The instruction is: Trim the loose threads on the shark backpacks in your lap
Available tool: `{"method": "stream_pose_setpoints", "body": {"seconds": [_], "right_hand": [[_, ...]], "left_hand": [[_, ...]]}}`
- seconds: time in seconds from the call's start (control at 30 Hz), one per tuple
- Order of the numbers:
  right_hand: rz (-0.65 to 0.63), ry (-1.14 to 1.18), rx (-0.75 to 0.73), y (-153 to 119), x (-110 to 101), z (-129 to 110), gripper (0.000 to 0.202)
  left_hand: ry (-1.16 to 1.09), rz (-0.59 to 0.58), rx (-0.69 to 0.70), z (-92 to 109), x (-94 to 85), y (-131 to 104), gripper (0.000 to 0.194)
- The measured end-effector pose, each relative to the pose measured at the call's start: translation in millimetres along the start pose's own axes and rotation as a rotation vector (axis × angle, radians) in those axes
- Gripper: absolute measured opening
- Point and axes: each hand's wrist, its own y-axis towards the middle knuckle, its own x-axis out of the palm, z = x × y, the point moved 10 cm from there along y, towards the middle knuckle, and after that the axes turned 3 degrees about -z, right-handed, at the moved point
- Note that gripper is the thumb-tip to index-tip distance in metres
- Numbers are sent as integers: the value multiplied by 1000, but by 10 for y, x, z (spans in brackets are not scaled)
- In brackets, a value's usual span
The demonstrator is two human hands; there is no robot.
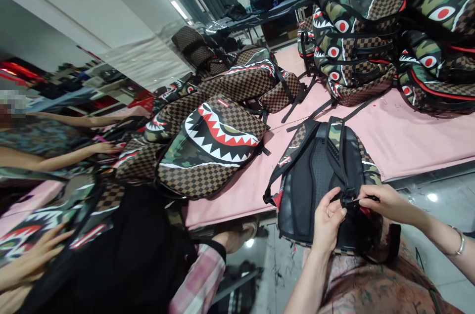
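A backpack (308,195) rests with its black padded back facing up, partly on the pink table and partly over my lap. Near its lower middle, my left hand (329,217) pinches a black strap beside a small dark buckle (348,197). From the right, my right hand (386,201) grips the black strap end close to the same buckle. The two hands are almost touching. One shoulder strap (297,143) with checkered trim lies along the bag's left side. How the strap passes through the buckle is too small to tell.
Shark-mouth backpacks lie to the left (211,148) and stand stacked at the back right (356,47) on the pink table (411,141). Co-workers' hands (40,249) handle bags at the far left. A dark table (256,20) with bags stands behind.
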Motion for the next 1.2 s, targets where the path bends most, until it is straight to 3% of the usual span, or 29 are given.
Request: {"method": "stream_pose_setpoints", "body": {"seconds": [0.07, 0.13, 0.23, 0.4, 0.6, 0.73, 0.87, 0.97, 1.07, 1.2], "right_hand": [[9, 210, 57, 13, 64, 145, 28], [102, 428, 93, -2, 94, 290, 32], [228, 541, 111, -65, 186, 413, 33], [251, 167, 172, -133, 451, 350, 45], [310, -240, 175, -156, 604, 280, 13], [479, -312, 71, -307, 584, 223, 21], [541, -91, 14, -422, 529, 232, 25], [553, 148, 201, -404, 438, 449, 26], [486, 388, 347, -291, 457, 603, 34], [368, 655, 306, -109, 583, 528, 41]], "left_hand": [[-29, -3, -8, -5, -11, 8, 60], [-81, 29, -25, -24, -70, 25, 55], [-177, 101, -52, -73, -188, 48, 49], [-164, 115, -82, -112, -276, 53, 47], [394, 134, -23, 153, -433, 84, 39], [380, 112, -79, 162, -396, 156, 41], [80, 124, -100, 18, -256, 198, 46], [-126, 127, -79, -98, -140, 187, 48], [-151, 134, 63, -16, -103, 151, 46], [-20, 104, 107, 77, -95, 139, 42]]}}
